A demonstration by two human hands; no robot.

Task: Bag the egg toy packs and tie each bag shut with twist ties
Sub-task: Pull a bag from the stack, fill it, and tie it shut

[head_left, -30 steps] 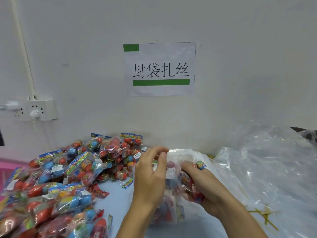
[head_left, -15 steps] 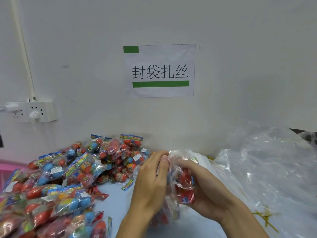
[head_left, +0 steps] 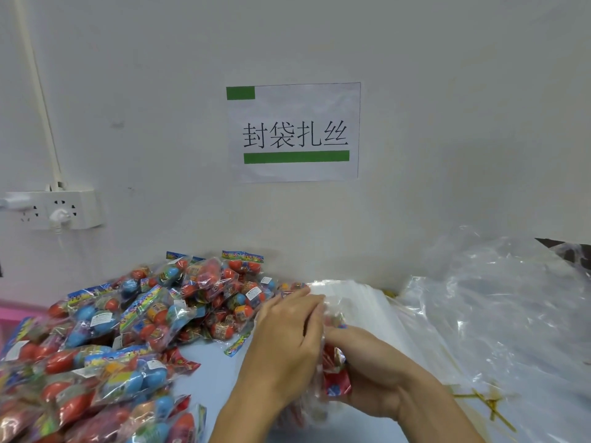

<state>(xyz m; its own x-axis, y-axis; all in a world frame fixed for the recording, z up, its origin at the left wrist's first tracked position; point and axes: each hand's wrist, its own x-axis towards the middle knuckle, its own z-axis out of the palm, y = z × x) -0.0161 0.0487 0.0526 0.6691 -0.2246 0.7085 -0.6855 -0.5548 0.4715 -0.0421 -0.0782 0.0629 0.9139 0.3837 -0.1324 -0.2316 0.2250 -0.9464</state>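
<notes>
Between my hands is a clear plastic bag (head_left: pixel 332 372) with red egg toy packs inside. My left hand (head_left: pixel 287 340) grips the bag's left side, fingers pointing up along its top. My right hand (head_left: pixel 367 369) curls round the bag from the right and below. A large heap of egg toy packs (head_left: pixel 128 330), red and blue eggs in printed wrappers, covers the table's left side. Gold twist ties (head_left: pixel 486 401) lie on the table at the lower right.
A stack of flat clear bags (head_left: pixel 361 302) lies just behind my hands. Crumpled clear plastic sheeting (head_left: pixel 499 302) fills the right side. A paper sign (head_left: pixel 294 132) and a power strip (head_left: pixel 60 209) hang on the white wall. A pink edge (head_left: pixel 16 308) shows far left.
The bag has sunk lower between my hands and is bunched tighter. My right hand has slid down and closed further round it; my left hand has stayed against its left side.
</notes>
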